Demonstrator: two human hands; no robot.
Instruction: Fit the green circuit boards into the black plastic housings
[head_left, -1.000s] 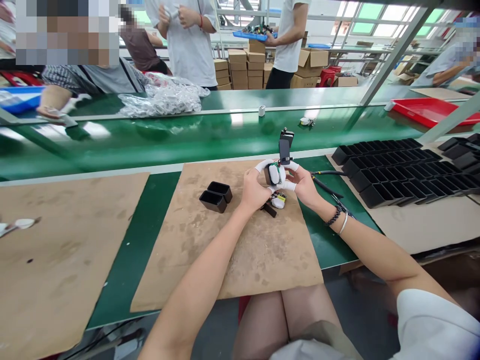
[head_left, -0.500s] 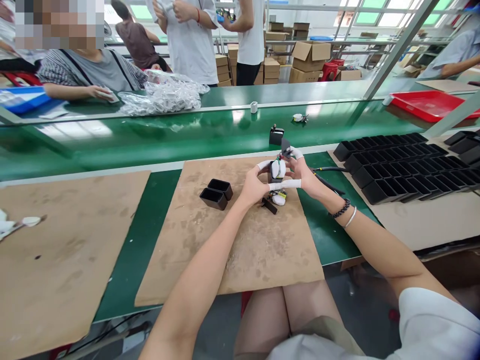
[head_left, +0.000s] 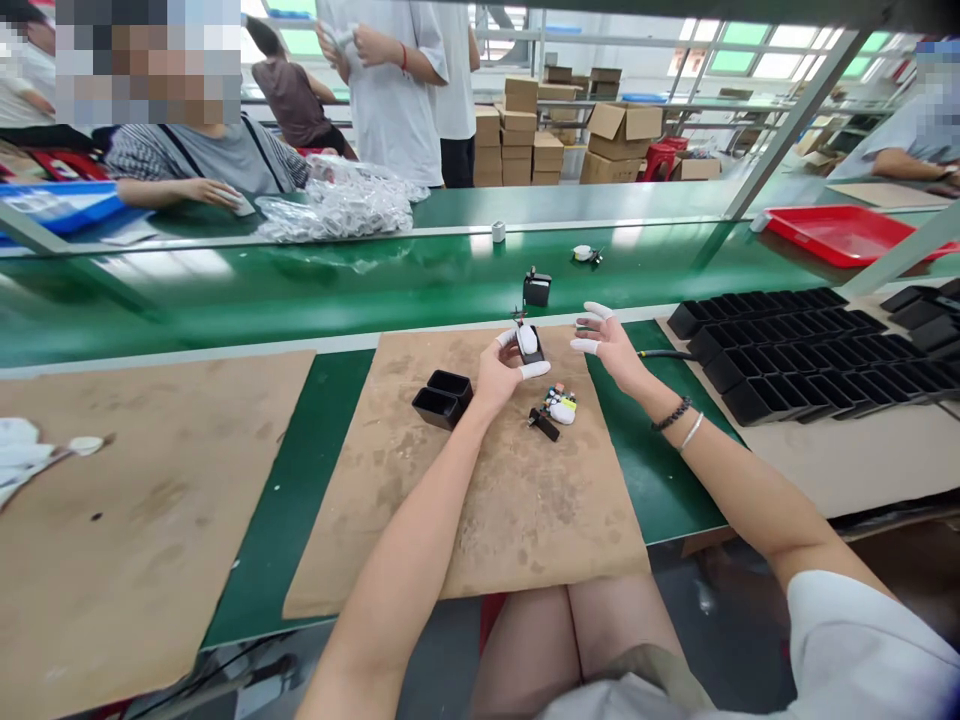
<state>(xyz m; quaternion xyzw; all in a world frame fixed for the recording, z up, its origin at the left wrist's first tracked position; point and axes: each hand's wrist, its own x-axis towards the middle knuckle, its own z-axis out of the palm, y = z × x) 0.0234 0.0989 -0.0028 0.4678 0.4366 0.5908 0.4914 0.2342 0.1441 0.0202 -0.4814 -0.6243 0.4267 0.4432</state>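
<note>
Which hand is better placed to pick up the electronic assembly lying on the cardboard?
Probably right: the right hand looks free and open near the electronic assembly, while the left hand holds a black-and-white part.

Left forearm (head_left: 420,545) slants forward and inward; left hand (head_left: 499,378) curled in a grip, thumb and fingers bent. Right forearm (head_left: 739,480) angles in from right; right hand (head_left: 616,350) apart, fingers (head_left: 598,311) loosely spread, white-covered tips pointing leftward.

Black case (head_left: 535,353) partly hidden by left hand (head_left: 501,376), loose parts (head_left: 561,407) too small to identify, standing person (head_left: 394,110) cut off by top edge
</note>
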